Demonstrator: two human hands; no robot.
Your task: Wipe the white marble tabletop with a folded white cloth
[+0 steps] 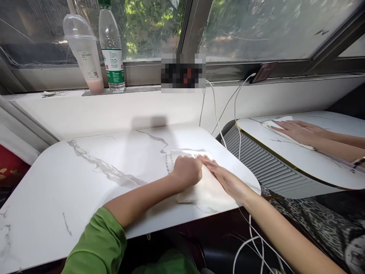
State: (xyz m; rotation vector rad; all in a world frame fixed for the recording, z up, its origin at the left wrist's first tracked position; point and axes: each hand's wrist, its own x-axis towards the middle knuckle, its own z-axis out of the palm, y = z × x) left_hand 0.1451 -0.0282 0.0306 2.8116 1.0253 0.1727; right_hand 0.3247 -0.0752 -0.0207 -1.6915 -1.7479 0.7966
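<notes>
A folded white cloth (216,186) lies flat near the right end of a white marble-patterned table (71,182). Its left edge has a wavy, stitched-looking border. My left hand (187,171), below a green sleeve, is closed in a fist and rests on the cloth's left part. No fabric shows bunched in it. Stretched out over the cloth's upper right is my right hand (224,175), its fingertips beside the left fist. The undersides of both hands are hidden.
A plastic drink cup (87,57) and a water bottle (112,57) stand on the windowsill. White cables (216,114) hang down from it. At right, a co-worker's hands (299,131) rest on another white cloth (285,133) on a second table (322,171).
</notes>
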